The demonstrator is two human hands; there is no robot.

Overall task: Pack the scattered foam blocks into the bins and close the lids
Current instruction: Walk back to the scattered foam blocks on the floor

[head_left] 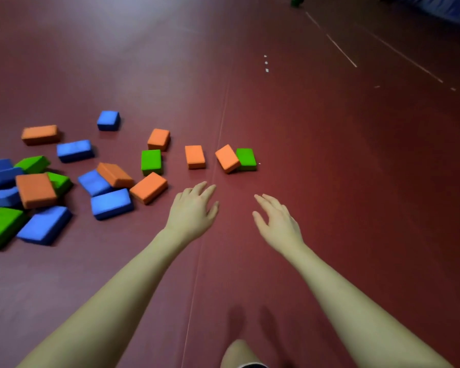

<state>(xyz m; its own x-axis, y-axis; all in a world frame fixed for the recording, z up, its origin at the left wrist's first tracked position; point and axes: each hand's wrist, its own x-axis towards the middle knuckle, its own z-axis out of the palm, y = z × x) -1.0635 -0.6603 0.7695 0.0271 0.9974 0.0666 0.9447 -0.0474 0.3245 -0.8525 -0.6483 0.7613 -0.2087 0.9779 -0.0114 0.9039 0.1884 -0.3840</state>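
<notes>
Reaching both arms out over red floor [329,160], left hand [191,211] and right hand [279,224] spread, fingers holding nothing. Aiming for nearest pair, orange block [226,158] leaning on green block [246,158]; best gripping each by long sides. Foam blocks [64,179] lying scattered further left: blue, orange, green. Not seeing bins.

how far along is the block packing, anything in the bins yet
Nothing looks packed: no bin or lid is in view, and the orange, blue and green foam blocks lie scattered on the red floor. In hand: nothing. The left hand and right hand are both open and empty, reaching toward the nearest pair, an orange block leaning on a green block. Left: picking up every block and closing the lids.
</notes>
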